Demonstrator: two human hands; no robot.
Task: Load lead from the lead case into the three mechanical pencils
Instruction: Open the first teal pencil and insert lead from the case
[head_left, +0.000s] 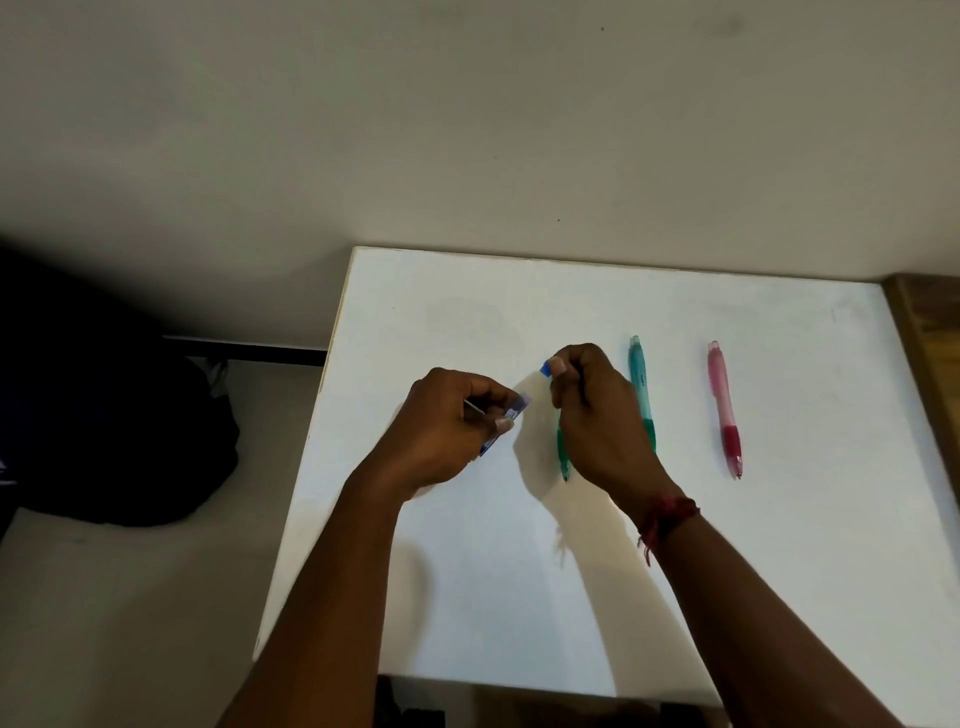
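lead case in the left hand, green pencil in the right, mouths nearly facing

the left hand (447, 421) is closed round a small flat blue-and-clear plastic lead case (506, 418), thumb on top and fingers under, with the case's long axis slanting up and to the right so its clear upper end points toward the other hand. a thin pale sliver shows behind the left knuckles; whether it is a lead cannot be told. the right hand (592, 410) is curled shut round a green translucent mechanical pencil (562, 460), held nearly upright, tip down near the white table top (467, 597). a small blue piece (545, 369) is pinched at the right fingertips, likely the case's cap, though that is uncertain. the pencil's top end is hidden in the fist.

the case's open end lies just left of and below the right fingertips, near but apart. the coming move probably turns on lining that end with the pencil's top.

a teal translucent pencil (641, 389) and a pink translucent pencil (723, 410) lie flat to the right, parallel and untouched.
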